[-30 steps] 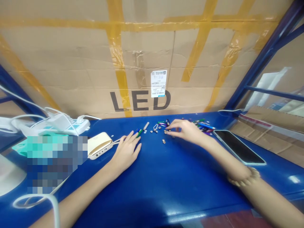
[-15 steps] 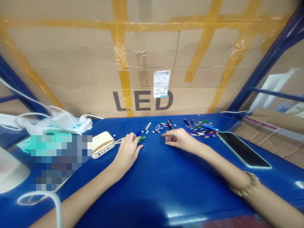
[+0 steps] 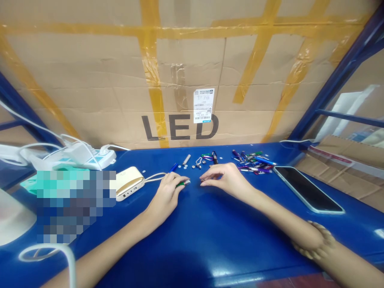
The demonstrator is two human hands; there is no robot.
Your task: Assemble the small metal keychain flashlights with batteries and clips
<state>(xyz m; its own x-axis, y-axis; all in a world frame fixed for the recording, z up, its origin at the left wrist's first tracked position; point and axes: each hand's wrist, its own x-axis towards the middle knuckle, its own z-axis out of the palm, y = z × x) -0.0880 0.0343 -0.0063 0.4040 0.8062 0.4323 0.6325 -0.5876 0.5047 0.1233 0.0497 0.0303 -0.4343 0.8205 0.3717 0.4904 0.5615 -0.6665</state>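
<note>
Desk [image 3: 192,236] near edge at 5 o'clock. Left hand [image 3: 165,194], 11: grip pinched on green tube [image 3: 180,184], silvery end toward 3. Open gap, then right hand [image 3: 230,180], 1: grip nearly closed, contents can't tell. Carton [image 3: 99,96], 12: "LED" printed; label [image 3: 204,105] print illegible.

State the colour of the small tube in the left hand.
The small tube is green, silvery at its exposed end; the head view shows it.
</note>
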